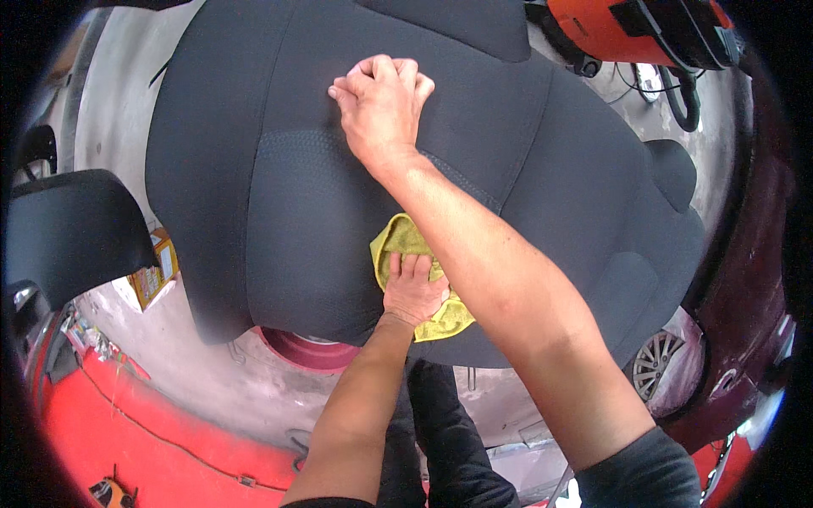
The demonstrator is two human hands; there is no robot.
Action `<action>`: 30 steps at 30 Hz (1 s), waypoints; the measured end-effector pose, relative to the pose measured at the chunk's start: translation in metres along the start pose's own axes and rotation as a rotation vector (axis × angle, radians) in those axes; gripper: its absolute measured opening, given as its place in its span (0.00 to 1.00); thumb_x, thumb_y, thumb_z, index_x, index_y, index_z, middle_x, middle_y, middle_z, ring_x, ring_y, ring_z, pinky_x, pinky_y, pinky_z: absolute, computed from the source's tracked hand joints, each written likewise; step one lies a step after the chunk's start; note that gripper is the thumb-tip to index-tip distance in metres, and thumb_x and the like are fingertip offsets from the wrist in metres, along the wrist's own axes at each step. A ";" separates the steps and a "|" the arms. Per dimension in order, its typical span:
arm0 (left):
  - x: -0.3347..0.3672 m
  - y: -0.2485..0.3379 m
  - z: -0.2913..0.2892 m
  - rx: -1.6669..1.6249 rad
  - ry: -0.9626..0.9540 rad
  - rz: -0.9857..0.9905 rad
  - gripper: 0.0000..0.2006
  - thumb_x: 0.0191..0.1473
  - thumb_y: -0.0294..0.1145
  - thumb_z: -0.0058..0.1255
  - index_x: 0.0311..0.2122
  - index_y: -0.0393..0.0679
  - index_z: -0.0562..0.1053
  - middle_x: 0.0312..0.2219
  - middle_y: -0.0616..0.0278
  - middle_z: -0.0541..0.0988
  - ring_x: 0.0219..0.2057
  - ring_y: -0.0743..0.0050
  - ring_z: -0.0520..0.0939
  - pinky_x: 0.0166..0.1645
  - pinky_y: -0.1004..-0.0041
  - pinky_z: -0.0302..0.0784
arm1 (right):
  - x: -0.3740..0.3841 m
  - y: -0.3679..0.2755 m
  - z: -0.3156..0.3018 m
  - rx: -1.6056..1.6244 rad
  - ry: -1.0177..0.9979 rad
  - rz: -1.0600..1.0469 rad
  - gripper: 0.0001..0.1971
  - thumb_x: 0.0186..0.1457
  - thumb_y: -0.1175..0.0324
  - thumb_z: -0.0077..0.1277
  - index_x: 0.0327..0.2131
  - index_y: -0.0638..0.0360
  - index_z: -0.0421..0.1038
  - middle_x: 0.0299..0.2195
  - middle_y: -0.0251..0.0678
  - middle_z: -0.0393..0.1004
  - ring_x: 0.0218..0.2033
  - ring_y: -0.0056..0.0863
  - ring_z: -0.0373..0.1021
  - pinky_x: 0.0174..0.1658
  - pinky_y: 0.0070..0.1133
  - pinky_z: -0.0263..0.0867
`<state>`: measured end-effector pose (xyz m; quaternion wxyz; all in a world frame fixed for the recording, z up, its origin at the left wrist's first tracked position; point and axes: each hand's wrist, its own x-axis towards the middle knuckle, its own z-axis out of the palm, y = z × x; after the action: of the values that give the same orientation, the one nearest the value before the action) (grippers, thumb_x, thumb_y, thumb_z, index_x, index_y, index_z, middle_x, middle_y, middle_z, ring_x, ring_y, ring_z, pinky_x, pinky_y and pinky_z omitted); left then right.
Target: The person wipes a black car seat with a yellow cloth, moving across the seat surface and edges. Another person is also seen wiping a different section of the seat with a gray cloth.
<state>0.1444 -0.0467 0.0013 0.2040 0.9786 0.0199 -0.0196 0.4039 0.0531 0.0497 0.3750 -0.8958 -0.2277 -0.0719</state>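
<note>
Pressing yellow cloth (396, 236) to dark seat (313, 220) w/ L hand (415, 292); R hand (385, 102) curled farther up.
Head view: person's L hand lies flat on cloth, palm down, fingers extended, slightly apart; cloth sits nr seat's lower edge, partly hidden by R forearm (500, 271). R hand at upper seat, fingers bent in, thumb drawn close; can't tell if it grips anything. Orange/blk machine (610, 34) upper R; yellow box (158, 271) L; dark-red car (749, 279) w/ spoked wheel (656, 364) far R.
</note>
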 end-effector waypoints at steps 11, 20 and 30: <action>-0.013 -0.004 0.005 -0.128 -0.024 -0.006 0.20 0.43 0.51 0.62 0.45 0.69 0.80 0.50 0.62 0.66 0.58 0.56 0.63 0.69 0.41 0.50 | 0.049 0.082 -0.056 -0.684 0.186 -0.076 0.13 0.62 0.62 0.46 0.38 0.61 0.75 0.41 0.46 0.73 0.43 0.44 0.70 0.41 0.38 0.70; 0.002 0.001 -0.006 -0.187 -0.242 0.018 0.20 0.51 0.53 0.57 0.51 0.72 0.79 0.56 0.63 0.64 0.64 0.59 0.58 0.72 0.46 0.45 | 0.123 0.403 -0.231 -0.727 -0.081 0.032 0.25 0.58 0.55 0.50 0.57 0.54 0.72 0.44 0.50 0.81 0.50 0.50 0.76 0.54 0.35 0.68; 0.004 -0.002 -0.024 -0.266 -0.403 -0.029 0.16 0.58 0.49 0.53 0.51 0.68 0.79 0.57 0.63 0.64 0.63 0.61 0.59 0.73 0.47 0.43 | 0.062 0.022 -0.085 -0.166 -0.073 -0.405 0.26 0.46 0.65 0.65 0.52 0.45 0.76 0.51 0.35 0.77 0.56 0.42 0.68 0.60 0.40 0.60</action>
<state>0.1489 -0.0354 0.0224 0.3305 0.9191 -0.0046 -0.2145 0.4729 0.0015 0.1146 0.2694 -0.8615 -0.4098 -0.1317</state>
